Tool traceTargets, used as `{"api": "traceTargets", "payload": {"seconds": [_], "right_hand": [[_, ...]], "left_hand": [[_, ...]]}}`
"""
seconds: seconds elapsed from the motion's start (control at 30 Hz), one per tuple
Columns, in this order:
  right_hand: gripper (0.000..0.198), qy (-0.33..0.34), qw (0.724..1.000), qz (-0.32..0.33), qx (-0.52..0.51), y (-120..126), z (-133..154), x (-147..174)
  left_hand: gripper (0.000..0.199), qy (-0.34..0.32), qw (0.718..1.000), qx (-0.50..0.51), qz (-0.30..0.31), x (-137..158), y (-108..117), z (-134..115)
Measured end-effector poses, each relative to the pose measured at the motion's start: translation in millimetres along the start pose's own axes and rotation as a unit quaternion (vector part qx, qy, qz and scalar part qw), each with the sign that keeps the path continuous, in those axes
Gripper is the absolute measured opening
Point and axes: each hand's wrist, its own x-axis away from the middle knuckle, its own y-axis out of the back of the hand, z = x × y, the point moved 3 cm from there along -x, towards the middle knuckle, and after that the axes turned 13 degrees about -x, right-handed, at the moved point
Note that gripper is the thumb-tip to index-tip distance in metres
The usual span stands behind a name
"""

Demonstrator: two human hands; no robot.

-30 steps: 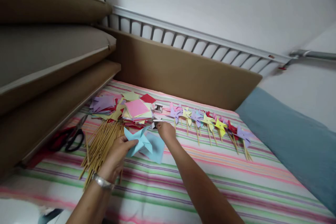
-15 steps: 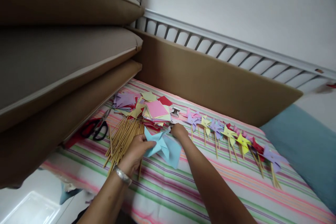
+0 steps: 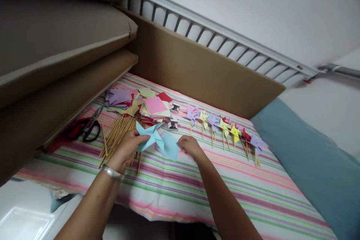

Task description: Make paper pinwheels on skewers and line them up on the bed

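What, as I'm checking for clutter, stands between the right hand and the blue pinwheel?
Nothing visible blocks the way: between the right hand and the blue pinwheel held by the left hand, only a blue paper sheet shows, seemingly flat below.

Both hands (image 3: 128,148) (image 3: 191,146) forward, curled, apart

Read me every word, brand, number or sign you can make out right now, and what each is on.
None: no word, label, brand, number or sign can be read in this view.
Two small boxes by the paper stack: too small to tell whether anything is printed.
Scissors: any marking is too small to read.
Blue paper pinwheel in the left hand: no lettering shows.
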Motion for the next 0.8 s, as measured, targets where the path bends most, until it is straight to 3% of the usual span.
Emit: {"api": "traceTargets", "payload": {"seconds": [0.13,0.3,0.4,0.57,0.8], "right_hand": [[0.009,-0.046,0.997,0.048,-0.042,7,-30,35],[0.011,-0.085,0.992,0.056,-0.075,29,-49,40],[0.006,-0.077,0.993,0.02,-0.086,34,-58,43],[0.021,-0.035,0.994,-0.071,-0.069,27,-67,59],[0.014,0.034,0.991,-0.125,0.016,8,-50,69]], "left_hand": [[0.021,-0.004,1.0,-0.009,0.01,0,-3,0],[0.02,-0.009,0.999,-0.022,0.031,0,-14,4],[0.021,-0.015,0.998,-0.022,0.048,0,-20,5],[0.021,-0.019,0.998,-0.029,0.06,3,-26,10],[0.019,-0.006,0.997,-0.028,0.065,8,-36,24]]}}
